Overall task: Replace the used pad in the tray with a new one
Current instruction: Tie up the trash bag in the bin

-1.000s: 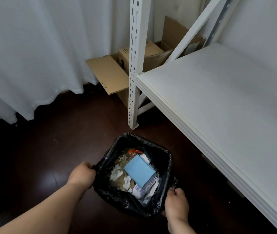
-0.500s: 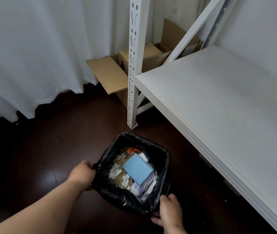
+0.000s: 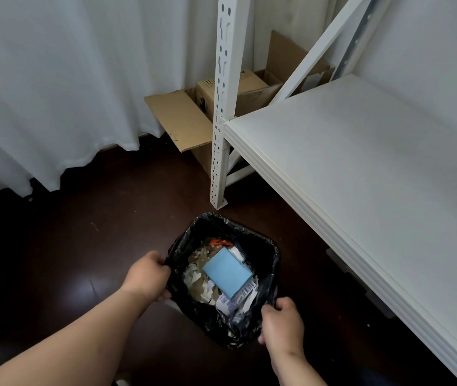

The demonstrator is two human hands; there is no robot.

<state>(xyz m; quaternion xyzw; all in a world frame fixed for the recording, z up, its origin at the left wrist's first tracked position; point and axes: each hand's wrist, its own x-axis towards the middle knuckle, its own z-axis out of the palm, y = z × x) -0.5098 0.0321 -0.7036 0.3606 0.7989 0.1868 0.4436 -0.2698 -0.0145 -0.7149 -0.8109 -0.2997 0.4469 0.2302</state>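
Both hands hold the rim of a black bin bag with a blue pad lying on the rubbish inside.

At the lower middle of the frame, the left hand (image 3: 148,277) has its grip curled round the left edge of the bin bag (image 3: 266,254), and the right hand (image 3: 283,324) has its grip pinched on the bag's near right edge. The blue pad (image 3: 227,273) lies flat on top of torn paper and packaging (image 3: 235,302) inside the bag, roughly in its middle, tilted toward the lower right. The bag stands on the dark floor (image 3: 82,246), just in front of the foot of a white shelf post (image 3: 223,107). A white shelf (image 3: 375,176) fills the right side of the frame. An open cardboard box (image 3: 182,118) sits behind the post at upper middle, and a white curtain (image 3: 68,79) hangs across the upper left.
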